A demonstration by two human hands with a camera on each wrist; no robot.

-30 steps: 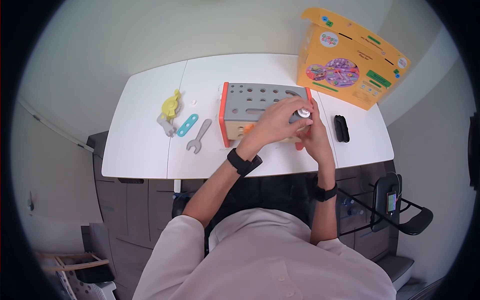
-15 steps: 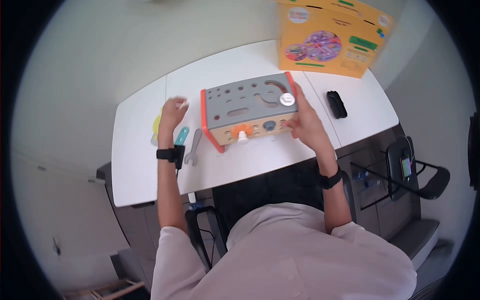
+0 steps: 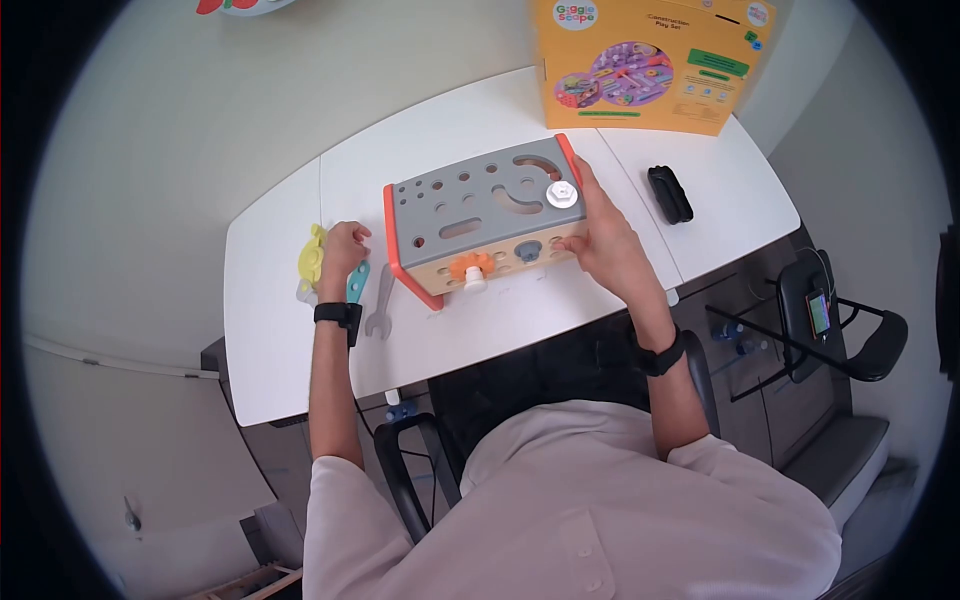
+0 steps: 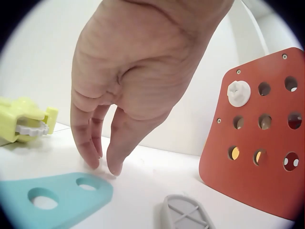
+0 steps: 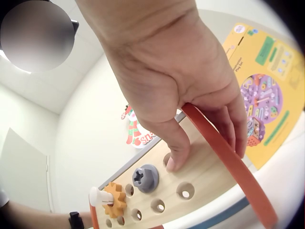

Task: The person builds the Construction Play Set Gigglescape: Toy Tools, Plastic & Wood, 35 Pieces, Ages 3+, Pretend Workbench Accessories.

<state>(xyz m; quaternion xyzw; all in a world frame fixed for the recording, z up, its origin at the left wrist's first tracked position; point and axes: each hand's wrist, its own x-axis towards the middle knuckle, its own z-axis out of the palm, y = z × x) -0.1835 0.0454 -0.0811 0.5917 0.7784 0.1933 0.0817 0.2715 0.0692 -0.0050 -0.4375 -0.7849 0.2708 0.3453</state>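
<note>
My left hand reaches down at the table's left side. Its fingertips point at the tabletop, with no object visible between them. Close by lie a teal strip with holes, a yellow toy and a grey toy wrench. My right hand holds the right end of a toy workbench, thumb on the wooden front, other fingers over the red end panel. A white bolt head sits on the grey top; an orange gear and a grey bolt are on the front.
A large yellow carton stands at the back right of the white table. A black case lies right of the workbench. A white bolt is in the workbench's left red panel. A black chair is at the front edge.
My left hand has left the workbench's right end and moved left beside the teal strip, now lower at the table. The right hand stays at the workbench's end. The head view has turned.
</note>
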